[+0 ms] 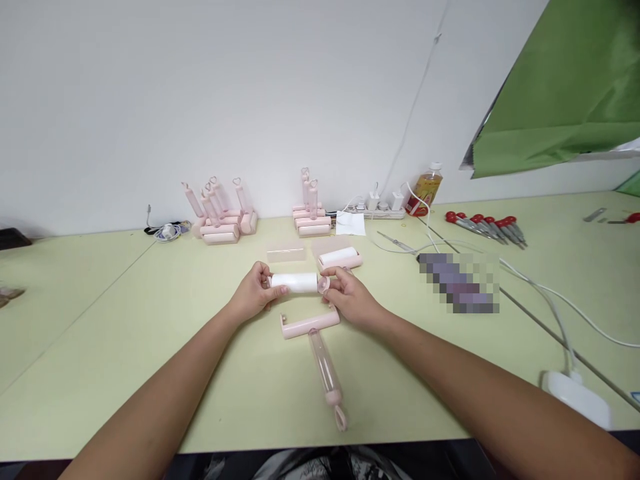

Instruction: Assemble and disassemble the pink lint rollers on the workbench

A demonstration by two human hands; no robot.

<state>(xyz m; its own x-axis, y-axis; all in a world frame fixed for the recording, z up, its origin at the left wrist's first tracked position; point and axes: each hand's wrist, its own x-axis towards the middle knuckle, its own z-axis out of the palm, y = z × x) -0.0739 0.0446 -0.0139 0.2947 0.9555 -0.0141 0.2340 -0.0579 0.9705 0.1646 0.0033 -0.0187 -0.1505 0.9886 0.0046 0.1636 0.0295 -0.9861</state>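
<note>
A white roll lies level between my hands, above the table. My left hand grips its left end, the thumb along its front and a small pink end piece beside the fingers. My right hand pinches a round pink cap against the roll's right end. Just below lies a pink roller frame with a clear handle pointing toward me, ending in a pink loop. Behind my right hand sits another white roll on a pink holder, beside a clear pink cover.
Assembled pink rollers stand at the back left, more at the back centre. A power strip, bottle, scissors, red-tipped tools and a white charger with cables are on the right.
</note>
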